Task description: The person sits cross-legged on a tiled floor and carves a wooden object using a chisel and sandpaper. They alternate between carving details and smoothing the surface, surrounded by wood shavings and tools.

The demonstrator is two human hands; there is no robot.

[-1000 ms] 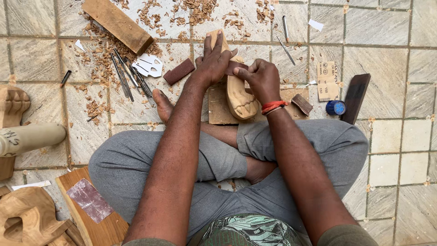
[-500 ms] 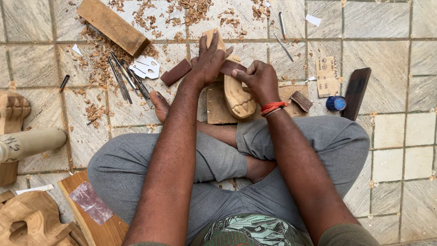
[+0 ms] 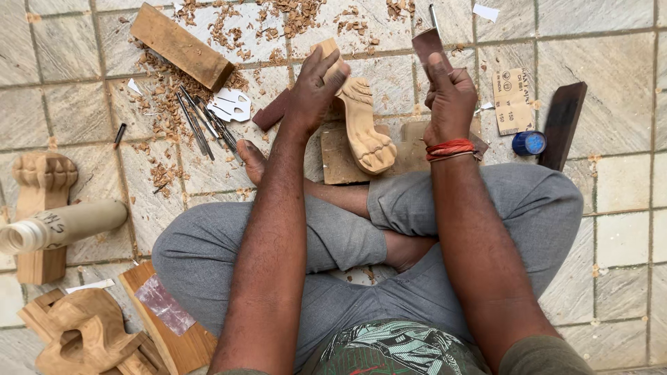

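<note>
Steadying the carved wooden paw leg [image 3: 361, 128] on its wooden block [image 3: 340, 163] between my knees, my left hand [image 3: 313, 87] stays closed around its top. My right hand [image 3: 450, 97] has lifted off it, gripping what looks like sandpaper [image 3: 427, 45].

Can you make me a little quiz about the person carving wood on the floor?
1. True or false: the left hand rests on the carved wooden paw.
2. What does the right hand hold up? A) a hammer B) a piece of sandpaper C) a cup
3. What colour is the small round cap beside the right knee?

Key: 1 true; 2 B; 3 blue.
</note>
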